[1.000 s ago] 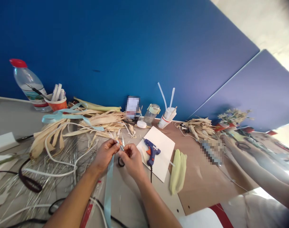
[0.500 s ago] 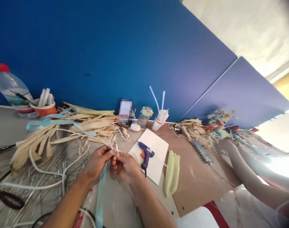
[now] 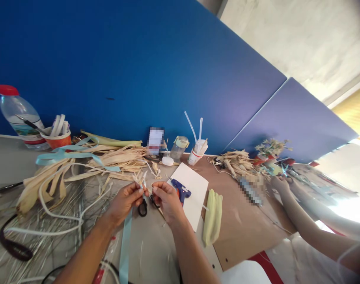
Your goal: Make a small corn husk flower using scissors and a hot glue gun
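My left hand (image 3: 127, 199) pinches a small pale husk flower (image 3: 139, 178) at its base. A light blue ribbon (image 3: 125, 240) hangs down below that hand. My right hand (image 3: 166, 199) is just to the right, thumb and fingers pressed together; whatever they hold is too small to make out. Black-handled scissors (image 3: 142, 208) show between and behind the hands. A blue glue gun (image 3: 182, 190) lies on a white sheet (image 3: 194, 177) beyond my right hand.
Dry husks (image 3: 120, 159) and a white cord (image 3: 58, 232) spread on the left. A bottle (image 3: 23, 118) and cups stand by the blue panel. Green husks (image 3: 213, 217) lie right of the sheet. Another person's hands (image 3: 282, 185) work at far right.
My right hand has moved right, away from my left hand, opening a gap between them. The scissors' black handles now show. The view has shifted slightly.
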A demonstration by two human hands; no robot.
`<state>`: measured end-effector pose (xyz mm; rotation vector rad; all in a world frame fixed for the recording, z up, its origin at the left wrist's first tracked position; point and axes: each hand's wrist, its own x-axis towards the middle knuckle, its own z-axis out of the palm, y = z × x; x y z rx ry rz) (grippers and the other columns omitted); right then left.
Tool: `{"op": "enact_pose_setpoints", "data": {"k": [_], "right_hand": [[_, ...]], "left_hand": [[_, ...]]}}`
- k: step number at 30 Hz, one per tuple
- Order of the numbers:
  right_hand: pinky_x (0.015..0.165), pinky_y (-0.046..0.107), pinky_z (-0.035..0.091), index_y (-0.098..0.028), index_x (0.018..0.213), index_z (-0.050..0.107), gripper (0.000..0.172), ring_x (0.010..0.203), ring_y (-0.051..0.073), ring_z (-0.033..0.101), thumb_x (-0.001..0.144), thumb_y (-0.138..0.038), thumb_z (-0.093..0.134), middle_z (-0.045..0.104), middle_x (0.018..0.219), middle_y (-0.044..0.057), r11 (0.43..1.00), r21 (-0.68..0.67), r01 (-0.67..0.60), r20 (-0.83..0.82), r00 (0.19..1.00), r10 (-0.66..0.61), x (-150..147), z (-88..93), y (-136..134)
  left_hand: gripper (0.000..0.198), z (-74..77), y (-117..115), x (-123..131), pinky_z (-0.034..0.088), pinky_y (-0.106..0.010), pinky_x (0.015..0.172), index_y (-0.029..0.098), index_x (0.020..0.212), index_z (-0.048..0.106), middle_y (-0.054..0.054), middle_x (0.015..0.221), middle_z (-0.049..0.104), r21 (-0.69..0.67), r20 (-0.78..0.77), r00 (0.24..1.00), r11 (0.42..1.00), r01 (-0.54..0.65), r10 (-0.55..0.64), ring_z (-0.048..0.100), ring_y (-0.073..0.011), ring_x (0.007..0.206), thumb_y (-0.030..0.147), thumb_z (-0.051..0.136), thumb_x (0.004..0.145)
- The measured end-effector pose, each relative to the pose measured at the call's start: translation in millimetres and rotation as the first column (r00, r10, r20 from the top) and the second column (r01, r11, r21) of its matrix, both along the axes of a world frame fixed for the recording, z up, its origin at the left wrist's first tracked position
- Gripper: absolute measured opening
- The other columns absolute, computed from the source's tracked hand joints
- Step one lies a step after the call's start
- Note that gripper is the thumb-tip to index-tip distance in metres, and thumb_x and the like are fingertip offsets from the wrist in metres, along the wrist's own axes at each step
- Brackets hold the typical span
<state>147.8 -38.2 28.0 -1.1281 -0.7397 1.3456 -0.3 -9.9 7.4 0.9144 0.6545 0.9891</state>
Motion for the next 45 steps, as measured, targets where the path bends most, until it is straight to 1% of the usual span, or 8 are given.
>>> {"op": "enact_pose_setpoints", "data": {"k": [15, 19, 25, 28, 31, 34, 41, 45], "right_hand": [[0.048, 0.021, 0.028, -0.017, 0.063, 0.062, 0.016, 0.046, 0.007, 0.046, 0.059, -0.028, 0.073, 0.059, 0.051, -0.004, 0.979, 0.037, -0.201, 0.091, 0.976, 0.197, -4, 5.7, 6], [0.049, 0.021, 0.032, -0.017, 0.062, 0.059, 0.017, 0.045, 0.008, 0.048, 0.058, -0.027, 0.072, 0.059, 0.05, -0.004, 0.987, 0.025, -0.156, 0.052, 0.987, 0.155, -11, 1.7, 6], [0.045, 0.02, 0.03, -0.019, 0.063, 0.054, 0.017, 0.042, 0.007, 0.041, 0.061, -0.023, 0.071, 0.05, 0.044, -0.009, 0.996, -0.042, 0.074, 0.234, 0.97, -0.063, -21, -5.5, 7], [0.047, 0.019, 0.034, -0.018, 0.067, 0.059, 0.021, 0.045, 0.007, 0.046, 0.059, -0.026, 0.076, 0.057, 0.051, -0.007, 0.996, -0.027, -0.088, 0.034, 0.995, 0.089, -15, -3.9, 5], [0.051, 0.02, 0.041, -0.016, 0.073, 0.066, 0.028, 0.049, 0.008, 0.053, 0.056, -0.03, 0.082, 0.064, 0.06, -0.003, 0.962, 0.034, -0.271, -0.186, 0.944, 0.272, -5, -1.2, 4], [0.051, 0.021, 0.044, -0.015, 0.068, 0.065, 0.031, 0.046, 0.009, 0.056, 0.054, -0.033, 0.086, 0.063, 0.056, -0.003, 0.941, 0.046, -0.334, -0.241, 0.911, 0.335, 0, -3.2, 6], [0.043, 0.019, 0.039, -0.016, 0.062, 0.059, 0.031, 0.04, 0.007, 0.05, 0.056, -0.029, 0.087, 0.058, 0.047, -0.005, 0.987, 0.021, -0.162, -0.138, 0.977, 0.164, -7, -17.5, 10], [0.04, 0.017, 0.036, -0.016, 0.064, 0.06, 0.029, 0.039, 0.006, 0.046, 0.058, -0.029, 0.084, 0.057, 0.047, -0.004, 0.993, 0.014, -0.12, -0.184, 0.975, 0.121, -5, -17.2, 13]], "left_hand": [[0.044, -4.3, 0, 1, 0.029, -0.02, 0.049, 0.014, 0.073, 0.064, 0.0, 0.063, 0.059, -0.01, -0.075, 0.989, 0.992, 0.125, -0.125, 0.043, -0.0075, 0.054, 0.05, 0.085, 0.059], [0.044, -6.4, 0, 4, 0.027, -0.021, 0.048, 0.014, 0.069, 0.062, 0.002, 0.06, 0.056, 0.028, -0.133, 0.985, 0.993, 0.119, -0.114, 0.039, -0.0069, 0.051, 0.052, 0.083, 0.059], [0.037, -14.0, 3, 12, 0.037, -0.024, 0.057, 0.015, 0.063, 0.06, -0.001, 0.064, 0.059, 0.109, -0.246, 0.969, 0.994, 0.029, -0.002, 0.05, -0.012, 0.061, 0.046, 0.081, 0.061], [0.039, -9.2, 1, 10, 0.031, -0.023, 0.051, 0.015, 0.064, 0.06, 0.001, 0.058, 0.055, 0.084, -0.253, 0.967, 0.996, 0.03, -0.008, 0.042, -0.0093, 0.053, 0.049, 0.079, 0.062], [0.041, -2.0, -1, 6, 0.027, -0.023, 0.048, 0.015, 0.065, 0.059, 0.002, 0.057, 0.055, 0.04, -0.211, 0.974, 0.995, 0.089, -0.079, 0.038, -0.0077, 0.05, 0.051, 0.08, 0.061], [0.041, 1.7, -2, 4, 0.025, -0.023, 0.047, 0.015, 0.067, 0.06, 0.002, 0.057, 0.056, 0.015, -0.183, 0.971, 0.987, 0.159, -0.154, 0.037, -0.0071, 0.048, 0.05, 0.081, 0.059], [0.04, -4.1, 0, 10, 0.031, -0.024, 0.052, 0.014, 0.064, 0.061, 0.0, 0.058, 0.057, 0.037, -0.306, 0.949, 0.995, 0.091, -0.075, 0.044, -0.0101, 0.053, 0.048, 0.082, 0.056], [0.042, -4.6, 0, 9, 0.024, -0.024, 0.049, 0.013, 0.07, 0.066, -0.003, 0.065, 0.062, 0.013, -0.292, 0.951, 0.994, 0.107, -0.099, 0.039, -0.0077, 0.049, 0.052, 0.079, 0.061]]}}
